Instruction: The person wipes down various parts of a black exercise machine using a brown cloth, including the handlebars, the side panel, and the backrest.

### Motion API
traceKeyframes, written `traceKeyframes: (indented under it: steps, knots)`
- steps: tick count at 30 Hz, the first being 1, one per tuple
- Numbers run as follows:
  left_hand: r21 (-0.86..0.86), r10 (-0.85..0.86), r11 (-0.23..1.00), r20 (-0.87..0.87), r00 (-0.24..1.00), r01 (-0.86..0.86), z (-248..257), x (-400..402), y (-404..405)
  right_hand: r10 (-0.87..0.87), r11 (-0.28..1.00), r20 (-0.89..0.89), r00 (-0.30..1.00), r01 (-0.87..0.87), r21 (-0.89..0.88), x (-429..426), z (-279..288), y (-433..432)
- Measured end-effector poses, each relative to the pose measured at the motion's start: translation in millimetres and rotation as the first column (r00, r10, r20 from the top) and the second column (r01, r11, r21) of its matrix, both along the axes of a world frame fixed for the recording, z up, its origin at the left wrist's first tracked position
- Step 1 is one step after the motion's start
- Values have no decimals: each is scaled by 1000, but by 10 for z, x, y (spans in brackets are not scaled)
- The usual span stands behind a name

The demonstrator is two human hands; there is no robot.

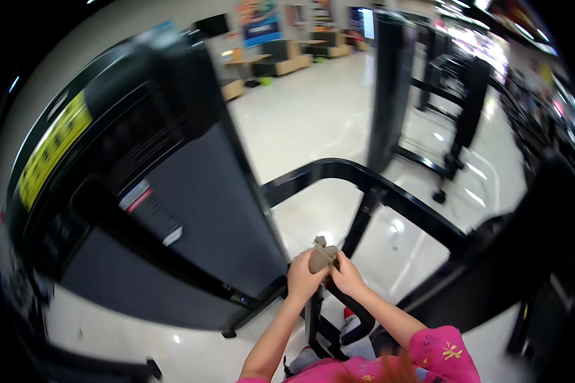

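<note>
Both my hands meet low in the middle of the head view, in front of my pink shirt. My left hand [303, 277] is closed around a bunched grey-brown cloth [322, 257], whose crumpled end sticks up above the fingers. My right hand [349, 276] is beside it, with its fingers at the cloth's right edge; whether they grip the cloth or the black part under it is hidden. Just below the hands runs a curved black handle [359, 311] of a gym machine. A black tubular frame [330, 167] of the machine arches beyond them.
A tall weight-stack housing [211, 191] with a yellow label stands at the left. A large dark machine part [498, 268] lies at the right. Another gym machine [393, 86] stands farther off on the pale tiled floor [297, 110]. Benches [280, 55] and small tables line the wall.
</note>
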State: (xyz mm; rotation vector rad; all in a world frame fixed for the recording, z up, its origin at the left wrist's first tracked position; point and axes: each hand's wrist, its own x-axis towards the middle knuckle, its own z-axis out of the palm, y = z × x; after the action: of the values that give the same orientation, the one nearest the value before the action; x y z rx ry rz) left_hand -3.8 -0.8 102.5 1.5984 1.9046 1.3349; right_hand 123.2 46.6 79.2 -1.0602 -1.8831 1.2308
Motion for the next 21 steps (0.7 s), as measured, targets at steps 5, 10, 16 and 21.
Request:
traceKeyframes:
  steps: [5,10,16,21]
  knots:
    - [115,-404,908,-25,915,404,236,514,361,-306,949,-559,770,198,-246,594,260,-298]
    - [132,-740,672,117,662,728,252,1385,256,-481,874,-629,611,390,-290,1173,107,-836]
    - [-15,-924,341,178,338,940,155,2291,-7,-699,552,-648,303,805,-218,1725,230,-1289]
    - [-7,-967,170,190,168,985,406,2652,98,-759,189,-650,38,968,-165,2187,423,-1224]
